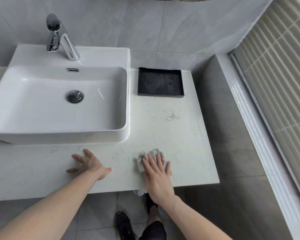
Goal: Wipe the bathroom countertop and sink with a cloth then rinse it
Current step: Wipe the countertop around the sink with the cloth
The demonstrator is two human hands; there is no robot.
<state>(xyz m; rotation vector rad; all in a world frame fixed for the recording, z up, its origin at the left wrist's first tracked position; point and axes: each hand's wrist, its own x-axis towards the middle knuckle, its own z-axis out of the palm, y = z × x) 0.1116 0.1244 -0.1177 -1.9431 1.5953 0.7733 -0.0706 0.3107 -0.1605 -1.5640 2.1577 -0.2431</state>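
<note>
Head view is showing a person leaning over a white counter (171, 129), both bare forearms reaching in from below. The right hand (156, 172) is lying flat with straight fingers pressing on a grey cloth (145, 159), which is sitting near the counter's front edge, right of centre. The left hand (88, 163) is resting on the counter with fingers spread wide, holding nothing, just in front of the sink (59, 132).

The sink is standing on the counter's left part, a white rectangular basin with a chrome drain plug (74, 96) in its floor and an overflow slot in its back wall. A chrome tap (62, 40) is rising from its back ledge, spout pointing toward the basin. A black tray (160, 83) is sitting at the back of the counter, just beside the sink's right wall and well apart from the cloth.

The counter is showing faint grey veins and marks between tray and cloth. Grey tiles are covering the wall behind and the floor below, where dark shoes (124, 226) are showing. A grey ledge is running along the counter's right edge, with ribbed blinds (275, 75) beyond it.

Open counter is lying between the cloth and the tray, and along the front strip under the sink.
</note>
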